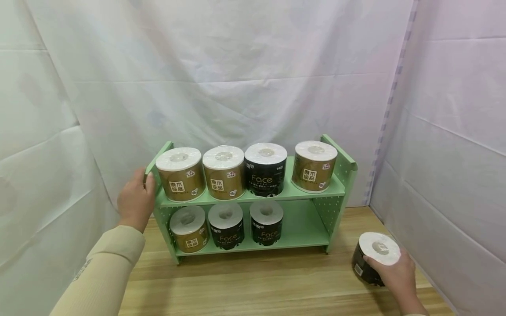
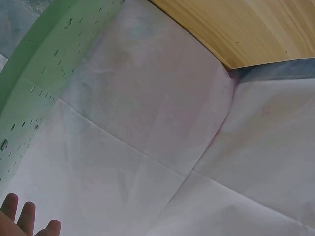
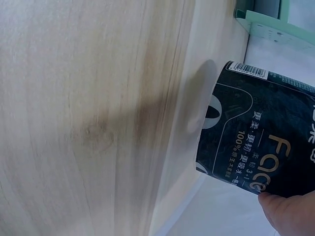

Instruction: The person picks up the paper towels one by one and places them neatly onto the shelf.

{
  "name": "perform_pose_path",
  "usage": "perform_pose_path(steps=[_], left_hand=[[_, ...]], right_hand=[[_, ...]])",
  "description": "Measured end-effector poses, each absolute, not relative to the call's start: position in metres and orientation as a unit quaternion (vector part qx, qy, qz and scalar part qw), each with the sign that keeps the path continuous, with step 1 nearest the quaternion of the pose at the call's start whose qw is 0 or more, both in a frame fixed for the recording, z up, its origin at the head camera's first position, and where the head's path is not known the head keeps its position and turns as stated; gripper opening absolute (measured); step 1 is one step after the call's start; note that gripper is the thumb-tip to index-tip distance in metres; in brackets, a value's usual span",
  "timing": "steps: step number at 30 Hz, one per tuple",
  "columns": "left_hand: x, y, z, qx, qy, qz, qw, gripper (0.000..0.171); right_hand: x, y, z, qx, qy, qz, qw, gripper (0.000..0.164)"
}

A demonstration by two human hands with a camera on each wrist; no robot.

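Observation:
At the right, my right hand grips a black-wrapped toilet paper roll from the side, thumb across its near face. The roll's white end faces up, and its base is close to the table. In the right wrist view, the thumb presses on the black wrapper beside the gold "Face" lettering. My left hand is at the left side panel of a green two-tier shelf, fingertips right at the panel's upper edge. The left wrist view shows loosely extended fingers below the perforated green panel.
On the upper tier stand gold rolls and a black roll, with a gap before the rightmost gold roll. Below are one gold roll and two black rolls. White cloth surrounds the wooden table.

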State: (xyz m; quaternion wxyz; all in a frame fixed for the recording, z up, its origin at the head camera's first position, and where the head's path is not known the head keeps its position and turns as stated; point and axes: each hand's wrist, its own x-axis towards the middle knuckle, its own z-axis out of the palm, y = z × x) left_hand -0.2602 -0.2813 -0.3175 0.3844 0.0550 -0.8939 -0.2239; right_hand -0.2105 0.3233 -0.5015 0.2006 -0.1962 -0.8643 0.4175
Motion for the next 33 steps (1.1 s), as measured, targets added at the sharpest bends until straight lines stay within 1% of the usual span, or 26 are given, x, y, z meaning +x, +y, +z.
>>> perform_pose_path(steps=[11, 24, 33], left_hand=[[-0.258, -0.28, -0.316, 0.049, -0.895, -0.225, 0.383, 0.036], [-0.259, -0.281, -0.316, 0.048, -0.893, -0.224, 0.387, 0.034], [-0.258, -0.28, -0.316, 0.045, -0.892, -0.225, 0.389, 0.034]], right_hand=[[-0.205, 0.314, -0.495, -0.185, -0.868, 0.414, 0.202, 0.093], [-0.2, 0.3, -0.487, -0.165, -0.872, 0.419, 0.194, 0.103], [-0.199, 0.295, -0.486, -0.157, -0.877, 0.41, 0.197, 0.104]])
